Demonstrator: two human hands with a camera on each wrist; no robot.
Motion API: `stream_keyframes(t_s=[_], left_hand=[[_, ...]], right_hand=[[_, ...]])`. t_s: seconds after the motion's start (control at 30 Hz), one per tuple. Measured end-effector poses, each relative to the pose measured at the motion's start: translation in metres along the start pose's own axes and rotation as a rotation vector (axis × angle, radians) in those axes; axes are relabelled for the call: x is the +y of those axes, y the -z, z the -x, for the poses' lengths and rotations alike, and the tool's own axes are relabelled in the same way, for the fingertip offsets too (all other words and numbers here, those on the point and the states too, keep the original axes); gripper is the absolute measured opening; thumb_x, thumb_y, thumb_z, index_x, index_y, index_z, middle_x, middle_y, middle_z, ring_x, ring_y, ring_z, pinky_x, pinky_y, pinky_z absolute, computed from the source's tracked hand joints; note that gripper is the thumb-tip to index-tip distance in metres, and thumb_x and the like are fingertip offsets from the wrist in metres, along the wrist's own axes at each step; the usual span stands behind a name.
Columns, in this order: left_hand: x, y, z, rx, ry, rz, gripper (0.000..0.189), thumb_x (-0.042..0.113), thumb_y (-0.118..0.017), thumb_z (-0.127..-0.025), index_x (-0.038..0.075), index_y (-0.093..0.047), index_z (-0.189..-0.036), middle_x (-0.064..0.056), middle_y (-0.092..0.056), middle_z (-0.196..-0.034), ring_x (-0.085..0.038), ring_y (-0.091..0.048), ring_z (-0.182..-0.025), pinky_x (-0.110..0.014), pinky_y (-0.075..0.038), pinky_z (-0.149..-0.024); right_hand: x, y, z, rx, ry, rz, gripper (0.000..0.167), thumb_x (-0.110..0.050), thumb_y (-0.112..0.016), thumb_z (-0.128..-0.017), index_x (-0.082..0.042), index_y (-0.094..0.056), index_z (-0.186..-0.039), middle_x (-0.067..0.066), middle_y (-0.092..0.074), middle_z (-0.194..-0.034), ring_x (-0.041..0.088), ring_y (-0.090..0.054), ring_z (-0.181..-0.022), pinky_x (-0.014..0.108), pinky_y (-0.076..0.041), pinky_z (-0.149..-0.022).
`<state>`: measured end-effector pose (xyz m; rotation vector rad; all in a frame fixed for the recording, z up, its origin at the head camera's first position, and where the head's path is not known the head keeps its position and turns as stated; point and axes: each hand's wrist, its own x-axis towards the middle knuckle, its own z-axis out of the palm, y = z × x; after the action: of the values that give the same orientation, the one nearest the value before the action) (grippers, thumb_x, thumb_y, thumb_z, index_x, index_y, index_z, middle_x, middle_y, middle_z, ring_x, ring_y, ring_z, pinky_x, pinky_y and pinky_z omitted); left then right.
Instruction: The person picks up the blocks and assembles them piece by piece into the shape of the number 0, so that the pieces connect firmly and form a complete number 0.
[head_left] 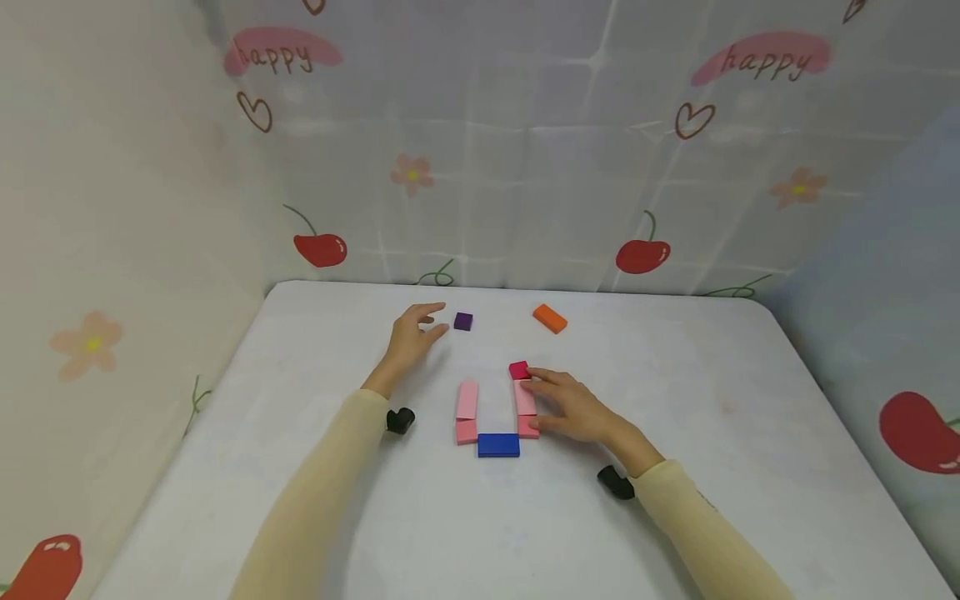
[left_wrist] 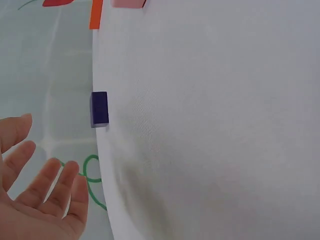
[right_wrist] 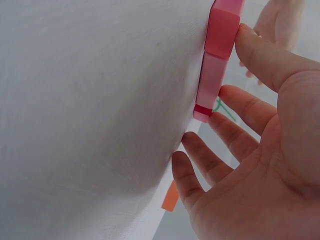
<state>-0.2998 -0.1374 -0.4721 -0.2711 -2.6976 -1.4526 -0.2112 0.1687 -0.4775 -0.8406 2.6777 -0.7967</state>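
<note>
My left hand point(head_left: 408, 340) hovers over the table's far left part, fingers spread, just left of a small dark purple block point(head_left: 463, 322). In the left wrist view that purple block point(left_wrist: 99, 109) stands apart from the fingertips. My right hand point(head_left: 573, 406) lies along the right column of blocks, its fingertips at a light pink block point(head_left: 525, 398) and its thumb at a darker pink block point(head_left: 528, 427). A red-pink block point(head_left: 518, 370) tops this column, close to the index finger. In the right wrist view the fingers point(right_wrist: 245, 107) are extended against the column's side.
A blue block point(head_left: 498, 446) lies across the near end between the two columns. The left column has a light pink block point(head_left: 467, 400) above a darker pink block point(head_left: 466, 432). An orange block point(head_left: 551, 318) lies farther back. A patterned curtain point(head_left: 510, 167) hangs behind the white table point(head_left: 420, 533).
</note>
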Motion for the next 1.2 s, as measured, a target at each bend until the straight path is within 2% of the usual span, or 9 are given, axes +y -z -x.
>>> stream_keyframes(t_s=[0.23, 0.37, 0.53, 0.9, 1.2], left_hand=[[-0.013, -0.01, -0.027, -0.006, 0.127, 0.077, 0.042, 0.02, -0.064, -0.095, 0.007, -0.058, -0.135, -0.015, -0.052, -0.14, -0.033, -0.055, -0.12, -0.044, -0.05, -0.096], [-0.02, -0.02, -0.037, -0.018, 0.162, 0.05, 0.04, 0.021, -0.066, -0.094, 0.009, -0.062, -0.132, -0.015, -0.054, -0.14, -0.032, -0.056, -0.12, -0.042, -0.051, -0.096], [-0.024, -0.028, -0.041, -0.02, 0.193, 0.018, 0.037, 0.021, -0.067, -0.093, 0.009, -0.064, -0.128, -0.014, -0.059, -0.134, -0.03, -0.056, -0.119, -0.041, -0.049, -0.099], [-0.02, -0.033, -0.042, -0.025, 0.159, -0.075, 0.038, 0.018, -0.072, -0.089, 0.008, -0.067, -0.125, -0.014, -0.063, -0.13, -0.03, -0.056, -0.121, -0.041, -0.043, -0.105], [-0.016, -0.035, -0.043, -0.023, 0.113, -0.137, 0.032, 0.013, -0.071, -0.089, 0.005, -0.069, -0.12, -0.016, -0.067, -0.122, -0.03, -0.059, -0.114, -0.041, -0.045, -0.101]], right_hand=[[-0.002, 0.0, -0.001, -0.007, 0.012, -0.005, 0.062, -0.028, -0.071, -0.089, -0.009, -0.05, -0.143, 0.014, -0.038, -0.154, 0.037, -0.035, -0.14, 0.059, -0.038, -0.108], [-0.001, -0.002, 0.001, -0.008, 0.011, -0.006, 0.062, -0.029, -0.071, -0.088, -0.01, -0.05, -0.143, 0.014, -0.038, -0.154, 0.037, -0.035, -0.139, 0.058, -0.038, -0.108], [0.001, -0.004, 0.002, 0.001, 0.022, 0.002, 0.061, -0.029, -0.071, -0.088, -0.01, -0.051, -0.143, 0.014, -0.039, -0.154, 0.037, -0.036, -0.139, 0.058, -0.038, -0.109], [0.004, -0.004, 0.001, 0.006, 0.035, -0.002, 0.062, -0.029, -0.071, -0.089, -0.01, -0.05, -0.143, 0.013, -0.038, -0.154, 0.037, -0.035, -0.14, 0.059, -0.038, -0.108], [0.006, -0.003, 0.001, 0.01, 0.029, 0.008, 0.062, -0.031, -0.071, -0.088, -0.011, -0.05, -0.143, 0.013, -0.038, -0.154, 0.037, -0.036, -0.14, 0.059, -0.038, -0.108]])
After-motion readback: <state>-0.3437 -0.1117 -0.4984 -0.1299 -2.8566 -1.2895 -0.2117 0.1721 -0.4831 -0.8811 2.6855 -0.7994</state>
